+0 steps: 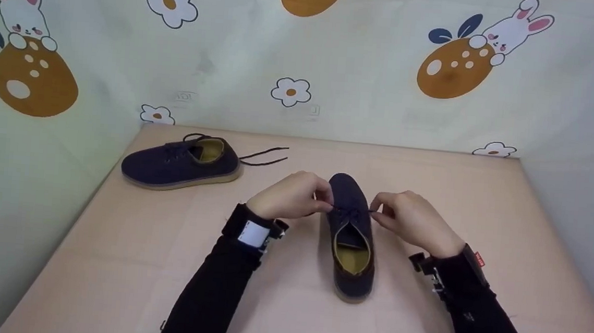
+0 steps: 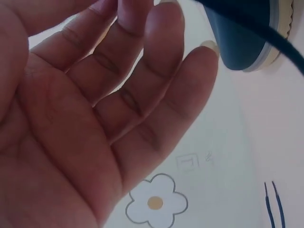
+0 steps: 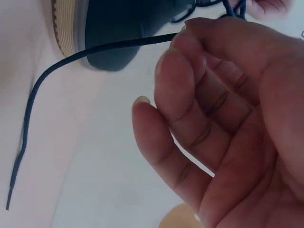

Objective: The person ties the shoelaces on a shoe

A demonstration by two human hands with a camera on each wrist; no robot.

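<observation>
A navy lace-up shoe (image 1: 351,282) lies sole down on the table, its toe pointing away from me. On its left side my left hand (image 1: 295,195) pinches one part of the shoelace between thumb and forefinger; in the left wrist view the pinching fingertips are out of frame. Opposite it, my right hand (image 1: 413,219) pinches the shoelace (image 3: 109,45), whose loose end hangs in a curve past the fingertips. Loops of lace cross over the shoe's tongue between both hands. The remaining fingers of each hand are loosely bent.
A second navy shoe (image 1: 182,166) rests on its sole at the back left, toe to the left, with two lace ends (image 1: 266,156) trailing right. Behind the pale table (image 1: 165,262) stands a printed cloth wall (image 1: 230,68); more cloth encloses the sides.
</observation>
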